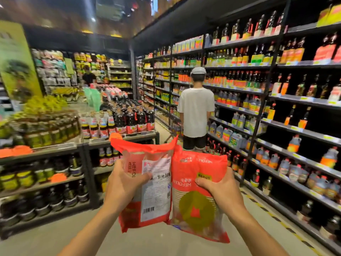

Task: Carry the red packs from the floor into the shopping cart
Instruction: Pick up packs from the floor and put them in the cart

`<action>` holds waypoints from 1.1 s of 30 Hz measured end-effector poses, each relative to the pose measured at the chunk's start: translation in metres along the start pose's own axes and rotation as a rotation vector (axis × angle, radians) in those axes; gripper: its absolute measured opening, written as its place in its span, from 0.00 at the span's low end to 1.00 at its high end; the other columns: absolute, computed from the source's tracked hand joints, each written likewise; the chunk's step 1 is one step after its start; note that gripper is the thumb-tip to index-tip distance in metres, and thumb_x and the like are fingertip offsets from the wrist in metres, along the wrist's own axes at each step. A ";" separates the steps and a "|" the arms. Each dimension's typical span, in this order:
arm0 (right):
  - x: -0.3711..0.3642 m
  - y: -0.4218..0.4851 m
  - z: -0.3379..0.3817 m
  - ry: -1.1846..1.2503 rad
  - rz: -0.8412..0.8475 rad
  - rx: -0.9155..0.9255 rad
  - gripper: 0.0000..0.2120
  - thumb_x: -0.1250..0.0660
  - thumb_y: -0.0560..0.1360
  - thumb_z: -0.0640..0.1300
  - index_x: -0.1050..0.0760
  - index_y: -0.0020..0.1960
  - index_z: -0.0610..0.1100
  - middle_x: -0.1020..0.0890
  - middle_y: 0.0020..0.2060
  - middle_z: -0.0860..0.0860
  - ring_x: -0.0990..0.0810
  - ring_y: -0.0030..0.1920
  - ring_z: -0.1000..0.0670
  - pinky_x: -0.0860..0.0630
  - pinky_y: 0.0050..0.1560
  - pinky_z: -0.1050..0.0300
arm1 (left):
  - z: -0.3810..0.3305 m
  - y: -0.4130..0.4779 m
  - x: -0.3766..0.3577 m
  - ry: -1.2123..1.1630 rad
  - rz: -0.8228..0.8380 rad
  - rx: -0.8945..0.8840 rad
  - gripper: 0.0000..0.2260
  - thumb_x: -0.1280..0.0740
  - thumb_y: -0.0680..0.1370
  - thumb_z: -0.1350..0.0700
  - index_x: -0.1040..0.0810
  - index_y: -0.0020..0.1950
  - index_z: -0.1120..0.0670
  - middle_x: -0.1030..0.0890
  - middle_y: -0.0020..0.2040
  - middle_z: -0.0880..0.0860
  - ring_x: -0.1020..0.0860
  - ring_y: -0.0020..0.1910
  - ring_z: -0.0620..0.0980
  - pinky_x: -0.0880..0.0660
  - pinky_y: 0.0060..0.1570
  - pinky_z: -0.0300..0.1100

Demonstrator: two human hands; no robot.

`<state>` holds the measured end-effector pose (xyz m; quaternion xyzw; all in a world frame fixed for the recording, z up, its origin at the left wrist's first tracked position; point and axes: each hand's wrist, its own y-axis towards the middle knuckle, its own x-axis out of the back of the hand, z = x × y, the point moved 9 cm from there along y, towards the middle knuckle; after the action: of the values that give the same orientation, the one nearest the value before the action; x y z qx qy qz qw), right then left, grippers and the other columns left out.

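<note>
Our left hand (pixel 122 183) is gripping the left red pack (pixel 156 196) by its left edge. The thumb is curling over the front and pressing into the white printed label, while the other fingers are hiding behind the pack. Our right hand (pixel 222 191) is gripping the right red pack (pixel 195 209) by its right edge in the same way, with the thumb lying across the front just above a round gold mark. We are holding both packs upright in front of us, well above the pale floor (pixel 156 244). They are standing side by side with their inner edges touching. The left pack is showing a barcode low on its label.

On the left, a table (pixel 140 136) is carrying rows of dark bottles (pixel 131 117) with red labels. Nearer on the same side, jars (pixel 43 174) are filling the lower shelves. On the right, tall black shelves (pixel 295 129) are running from near us to the far end of the aisle, holding more bottles and plastic jugs (pixel 293 143). Just beyond the packs, a person (pixel 195 108) in a white T-shirt, dark shorts and a pale cap is standing with their back to us, close to the right shelves. Farther off on the left, a second person (pixel 89 77) in a dark top is appearing only as a blur. A large green poster (pixel 16 58) is leaning at the far left edge.
</note>
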<state>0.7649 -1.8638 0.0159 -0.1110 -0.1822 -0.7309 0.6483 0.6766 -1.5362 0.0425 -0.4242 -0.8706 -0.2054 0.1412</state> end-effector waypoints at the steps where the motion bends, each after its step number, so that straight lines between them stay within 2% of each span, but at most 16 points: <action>1: -0.016 0.010 0.004 0.005 0.042 0.020 0.39 0.22 0.51 0.71 0.27 0.58 0.60 0.15 0.46 0.61 0.15 0.48 0.52 0.20 0.56 0.42 | 0.004 0.004 0.010 0.025 -0.040 0.022 0.24 0.17 0.67 0.46 0.29 0.54 0.45 0.21 0.46 0.41 0.22 0.45 0.41 0.26 0.42 0.46; 3: -0.044 0.030 0.011 0.024 0.118 0.053 0.40 0.22 0.51 0.72 0.26 0.58 0.58 0.14 0.46 0.60 0.15 0.48 0.52 0.19 0.55 0.43 | 0.010 0.011 0.027 0.087 -0.115 0.048 0.25 0.18 0.67 0.44 0.28 0.55 0.45 0.21 0.47 0.41 0.21 0.46 0.43 0.23 0.47 0.50; 8: -0.113 0.063 0.036 0.098 0.322 0.145 0.45 0.22 0.47 0.76 0.27 0.59 0.57 0.14 0.46 0.59 0.14 0.48 0.51 0.18 0.55 0.41 | 0.022 0.007 0.072 0.173 -0.306 0.104 0.28 0.17 0.65 0.43 0.26 0.58 0.47 0.20 0.47 0.42 0.19 0.45 0.43 0.20 0.48 0.53; 14: -0.181 0.052 0.084 0.214 0.541 0.231 0.35 0.17 0.55 0.65 0.30 0.53 0.58 0.17 0.46 0.61 0.16 0.51 0.49 0.20 0.59 0.40 | 0.030 -0.012 0.131 0.257 -0.499 0.169 0.31 0.20 0.62 0.36 0.26 0.60 0.42 0.17 0.47 0.40 0.17 0.43 0.42 0.18 0.47 0.53; 19: -0.235 0.039 0.121 0.286 0.735 0.285 0.38 0.16 0.53 0.66 0.32 0.55 0.60 0.17 0.49 0.59 0.16 0.53 0.49 0.20 0.59 0.38 | 0.040 -0.030 0.176 0.273 -0.600 0.251 0.34 0.21 0.57 0.30 0.21 0.57 0.44 0.13 0.46 0.42 0.14 0.43 0.44 0.17 0.48 0.55; 24: -0.284 0.018 0.159 0.252 0.843 0.359 0.46 0.22 0.47 0.75 0.33 0.59 0.61 0.17 0.51 0.59 0.16 0.53 0.48 0.20 0.58 0.38 | 0.044 -0.052 0.216 0.246 -0.763 0.302 0.35 0.21 0.55 0.32 0.25 0.57 0.45 0.15 0.49 0.44 0.16 0.48 0.48 0.20 0.55 0.57; 30: -0.352 -0.015 0.196 0.205 0.942 0.410 0.45 0.23 0.48 0.75 0.34 0.59 0.60 0.18 0.52 0.59 0.17 0.55 0.48 0.21 0.59 0.37 | 0.089 -0.058 0.276 0.244 -0.856 0.370 0.38 0.19 0.54 0.28 0.23 0.58 0.43 0.13 0.48 0.40 0.15 0.48 0.44 0.19 0.56 0.57; 33: -0.397 -0.033 0.214 0.194 0.984 0.449 0.47 0.22 0.49 0.76 0.33 0.61 0.60 0.18 0.54 0.59 0.17 0.55 0.49 0.20 0.58 0.37 | 0.113 -0.060 0.306 0.222 -0.934 0.392 0.36 0.19 0.55 0.30 0.25 0.58 0.41 0.14 0.48 0.40 0.15 0.48 0.45 0.20 0.55 0.58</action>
<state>0.7701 -1.4122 0.0482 0.0256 -0.1997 -0.2917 0.9351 0.4375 -1.3078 0.0580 0.0684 -0.9691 -0.1232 0.2027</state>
